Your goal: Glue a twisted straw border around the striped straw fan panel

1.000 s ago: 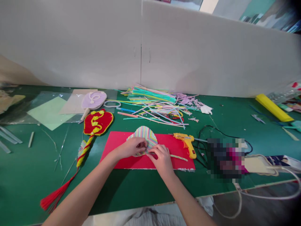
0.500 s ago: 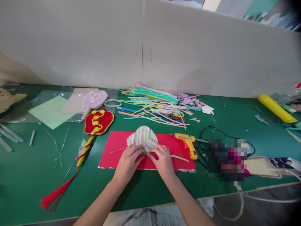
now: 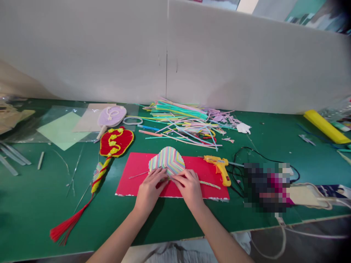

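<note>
A striped pastel fan-shaped piece [image 3: 168, 159], seemingly made of pipe cleaners laid side by side, lies on a red board [image 3: 131, 160]. My left hand [image 3: 151, 184] is closed at its lower left edge, fingertips pressed on it. At the lower right edge, my right hand [image 3: 188, 185] pinches close to the left one. The fingers hide exactly what is between them. From beyond my right hand a twisted pale green strand [image 3: 210, 184] sticks out over the board. A thin wire [image 3: 139, 175] shows left of my left hand.
A yellow glue gun [image 3: 219, 167] rests on the board's right edge, its black cord behind it. Pastel pipe cleaners [image 3: 181, 111] are heaped at the back. Left lie a red-and-yellow fan [image 3: 116, 142] with a red tassel [image 3: 68, 224] and a lilac fan [image 3: 112, 116].
The view has shifted slightly. My fingers have moved a little at the fan piece's lower edge, the left fingertips slightly higher on it. The fan piece stays where it was on the board.
</note>
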Available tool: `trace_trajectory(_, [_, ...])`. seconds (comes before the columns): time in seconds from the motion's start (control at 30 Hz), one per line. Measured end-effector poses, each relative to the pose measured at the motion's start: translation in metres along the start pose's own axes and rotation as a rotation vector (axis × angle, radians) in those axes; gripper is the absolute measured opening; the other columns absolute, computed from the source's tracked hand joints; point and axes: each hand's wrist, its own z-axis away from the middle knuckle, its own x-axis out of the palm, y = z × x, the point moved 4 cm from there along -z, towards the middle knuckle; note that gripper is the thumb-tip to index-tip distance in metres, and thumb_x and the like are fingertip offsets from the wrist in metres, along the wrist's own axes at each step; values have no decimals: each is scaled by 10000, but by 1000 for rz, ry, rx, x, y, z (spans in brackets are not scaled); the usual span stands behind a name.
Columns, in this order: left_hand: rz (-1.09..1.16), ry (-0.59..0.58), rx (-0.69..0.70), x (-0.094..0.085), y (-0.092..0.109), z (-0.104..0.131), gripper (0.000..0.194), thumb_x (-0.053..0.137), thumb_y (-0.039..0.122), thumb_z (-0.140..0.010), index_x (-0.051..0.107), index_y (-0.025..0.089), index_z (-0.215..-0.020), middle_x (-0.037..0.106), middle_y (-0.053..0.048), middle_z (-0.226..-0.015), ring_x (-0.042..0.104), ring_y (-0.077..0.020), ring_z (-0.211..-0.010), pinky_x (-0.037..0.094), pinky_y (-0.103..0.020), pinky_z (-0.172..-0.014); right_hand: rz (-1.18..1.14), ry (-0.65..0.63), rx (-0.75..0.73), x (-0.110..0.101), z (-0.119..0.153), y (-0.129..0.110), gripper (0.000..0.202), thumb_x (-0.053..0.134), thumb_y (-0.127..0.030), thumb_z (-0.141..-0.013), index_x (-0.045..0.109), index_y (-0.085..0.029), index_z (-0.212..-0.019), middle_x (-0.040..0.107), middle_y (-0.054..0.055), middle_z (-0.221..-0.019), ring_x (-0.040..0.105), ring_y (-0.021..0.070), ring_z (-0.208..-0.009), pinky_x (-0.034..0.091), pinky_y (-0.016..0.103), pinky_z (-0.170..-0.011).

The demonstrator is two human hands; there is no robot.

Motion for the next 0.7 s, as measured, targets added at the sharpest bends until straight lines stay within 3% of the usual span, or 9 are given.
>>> trace_trajectory(0.4, [-86,24,54,3,4,0,174,505,244,-920,668,198,-959,691,-47,-1133,619,-244,-1110,503,-449,-994,-8,15,51,-1,0,-3,90,666,-193,-821,740,-237,-848,633,38,-824,546,186,-826,440,317,-731])
trace_trajectory(0.7, [-61,7,27,1,5,-1,165,515,246,-913,671,212,-955,690,-31,-1135,616,-248,-1115,506,-462,-992,29,13,34,2,3,1,154,589,-255,-882,692,-234,-995,633,47,-852,569,189,-841,462,320,-734])
